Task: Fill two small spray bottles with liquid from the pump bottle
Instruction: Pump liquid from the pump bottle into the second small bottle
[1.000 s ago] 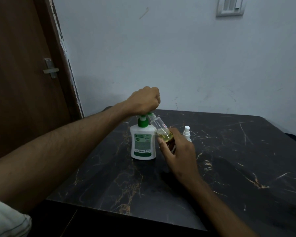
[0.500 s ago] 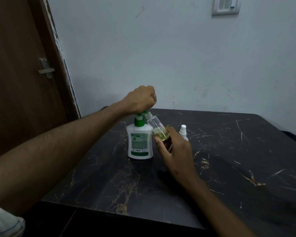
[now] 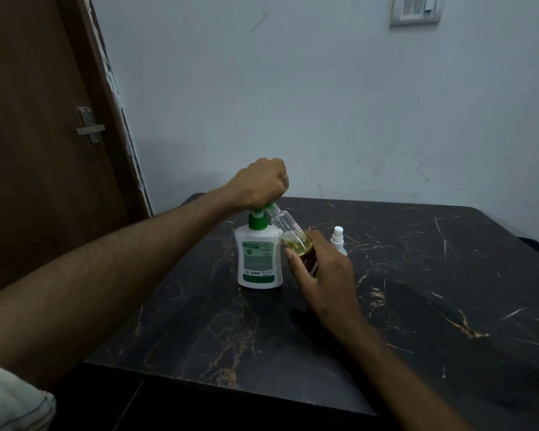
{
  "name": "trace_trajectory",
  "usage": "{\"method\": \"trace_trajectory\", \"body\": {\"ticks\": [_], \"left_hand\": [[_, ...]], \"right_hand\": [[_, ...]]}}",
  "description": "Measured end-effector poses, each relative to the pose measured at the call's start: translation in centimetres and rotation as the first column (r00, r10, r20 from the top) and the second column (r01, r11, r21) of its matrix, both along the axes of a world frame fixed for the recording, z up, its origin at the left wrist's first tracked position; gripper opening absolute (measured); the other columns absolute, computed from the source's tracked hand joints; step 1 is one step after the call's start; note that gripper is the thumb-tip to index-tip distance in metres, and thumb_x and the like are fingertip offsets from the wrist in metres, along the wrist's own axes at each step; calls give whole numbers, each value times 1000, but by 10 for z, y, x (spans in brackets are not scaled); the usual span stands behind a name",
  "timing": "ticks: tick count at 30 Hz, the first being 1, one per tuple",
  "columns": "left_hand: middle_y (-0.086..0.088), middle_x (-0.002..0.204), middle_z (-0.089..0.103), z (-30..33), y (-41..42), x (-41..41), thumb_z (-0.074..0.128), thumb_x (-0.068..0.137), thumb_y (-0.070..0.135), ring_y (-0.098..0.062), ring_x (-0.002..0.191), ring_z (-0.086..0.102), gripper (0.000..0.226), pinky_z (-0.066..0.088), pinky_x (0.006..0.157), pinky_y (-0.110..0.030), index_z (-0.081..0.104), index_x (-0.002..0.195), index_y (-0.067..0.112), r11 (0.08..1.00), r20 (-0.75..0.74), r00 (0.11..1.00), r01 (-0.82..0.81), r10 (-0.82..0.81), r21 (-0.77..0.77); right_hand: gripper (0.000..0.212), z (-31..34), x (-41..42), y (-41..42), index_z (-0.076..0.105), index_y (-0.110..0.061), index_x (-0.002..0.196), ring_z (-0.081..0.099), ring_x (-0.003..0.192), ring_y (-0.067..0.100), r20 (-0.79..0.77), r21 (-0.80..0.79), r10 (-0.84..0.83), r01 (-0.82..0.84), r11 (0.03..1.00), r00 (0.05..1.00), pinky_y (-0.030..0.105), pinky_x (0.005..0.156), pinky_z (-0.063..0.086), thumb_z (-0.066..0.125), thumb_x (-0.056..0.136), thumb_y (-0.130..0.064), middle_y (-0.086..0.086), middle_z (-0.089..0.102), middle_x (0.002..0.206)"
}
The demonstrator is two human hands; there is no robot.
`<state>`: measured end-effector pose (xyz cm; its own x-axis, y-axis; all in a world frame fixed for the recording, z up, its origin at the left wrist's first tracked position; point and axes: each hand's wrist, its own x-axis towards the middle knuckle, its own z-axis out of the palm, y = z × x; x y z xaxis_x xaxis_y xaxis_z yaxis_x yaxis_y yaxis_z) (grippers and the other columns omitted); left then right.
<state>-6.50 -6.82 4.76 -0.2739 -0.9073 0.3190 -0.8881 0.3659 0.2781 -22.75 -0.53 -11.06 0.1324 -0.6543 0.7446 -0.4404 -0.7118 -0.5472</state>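
Observation:
A white pump bottle (image 3: pixel 259 256) with a green pump stands on the dark marble table (image 3: pixel 417 306). My left hand (image 3: pixel 259 181), curled into a fist, sits on the pump head and hides it. My right hand (image 3: pixel 321 269) grips a small clear spray bottle (image 3: pixel 288 230), tilted with its open neck up under the pump spout. Yellow-green liquid lies in that bottle's lower part. A second small spray bottle (image 3: pixel 338 239) with a white cap stands upright just behind my right hand, partly hidden.
A brown door (image 3: pixel 38 150) with a metal latch (image 3: pixel 89 126) stands at the left. The pale wall carries a switch plate (image 3: pixel 416 9). The table's front edge (image 3: pixel 231 390) runs close to my body.
Both hands keep the same grip on pump and tilted bottle. The view has shifted slightly, and the pump neck shows a little more below my left fist.

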Motion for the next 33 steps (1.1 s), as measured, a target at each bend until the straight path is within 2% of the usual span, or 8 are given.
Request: {"method": "trace_trajectory", "body": {"ticks": [4, 10, 14, 19, 24, 27, 30, 33], "left_hand": [[8, 42, 33, 5, -1, 0, 44, 60, 6, -15, 49, 31, 19, 30, 55, -32, 35, 48, 17, 1000, 11, 1000, -10, 10, -6], [9, 54, 35, 1, -2, -1, 49, 70, -4, -11, 52, 32, 34, 27, 53, -28, 36, 54, 23, 999, 13, 1000, -11, 12, -32], [11, 50, 37, 5, -1, 1, 47, 67, -1, -12, 50, 34, 29, 32, 56, -30, 38, 51, 22, 999, 26, 1000, -11, 12, -31], [9, 45, 31, 2, -2, -1, 39, 55, 11, -17, 50, 29, 12, 30, 56, -37, 33, 48, 19, 1000, 15, 1000, 22, -22, -5], [7, 50, 35, 2, 0, 0, 46, 70, 0, -13, 50, 34, 28, 32, 56, -30, 38, 51, 20, 1000, 11, 1000, -17, 18, -17], [-3, 53, 31, 7, -1, -1, 47, 71, -2, -12, 52, 34, 26, 31, 57, -30, 47, 54, 17, 999, 19, 999, -28, 29, -33], [6, 52, 36, 2, -2, -1, 45, 68, 4, -14, 51, 34, 24, 33, 58, -32, 39, 53, 22, 1000, 14, 1000, -19, 19, -24], [9, 53, 37, -3, -3, 0, 47, 73, -2, -12, 51, 33, 33, 31, 56, -29, 36, 54, 23, 999, 10, 1000, -16, 16, -34]], "right_hand": [[17, 1, 0, 1, 60, -30, 112, 62, 84, 4, 6, -2, 8, -8, 1000, 1000, 16, 66, 50, 60, 103, -44, -22, 60, 89], [18, 0, -1, 0, 59, -31, 112, 61, 83, 3, -2, -13, 0, 0, 1000, 1000, 20, 66, 51, 57, 103, -47, -20, 60, 89], [14, 0, -1, 1, 59, -31, 109, 61, 81, 5, 5, -13, 3, -3, 1000, 1000, 16, 65, 48, 60, 103, -44, -22, 59, 86], [16, 0, 0, -1, 58, -32, 111, 61, 82, 2, -9, -11, -3, 2, 1000, 1000, 14, 65, 47, 58, 103, -46, -23, 59, 89], [15, -1, -1, 0, 57, -34, 111, 61, 83, 2, -15, -11, -3, 3, 1000, 1000, 17, 66, 49, 57, 104, -46, -22, 59, 89], [14, 0, 0, 0, 58, -33, 110, 61, 82, 3, -6, -11, -1, 1, 1000, 1000, 18, 65, 50, 58, 103, -46, -22, 59, 88], [17, 0, 0, 0, 57, -33, 111, 61, 82, 2, -16, -10, -6, 6, 1000, 1000, 17, 65, 49, 57, 103, -48, -22, 59, 88], [17, -1, -1, -1, 57, -33, 110, 60, 81, 2, -22, -12, -11, 11, 1000, 1000, 14, 64, 46, 56, 103, -49, -21, 59, 87]]}}
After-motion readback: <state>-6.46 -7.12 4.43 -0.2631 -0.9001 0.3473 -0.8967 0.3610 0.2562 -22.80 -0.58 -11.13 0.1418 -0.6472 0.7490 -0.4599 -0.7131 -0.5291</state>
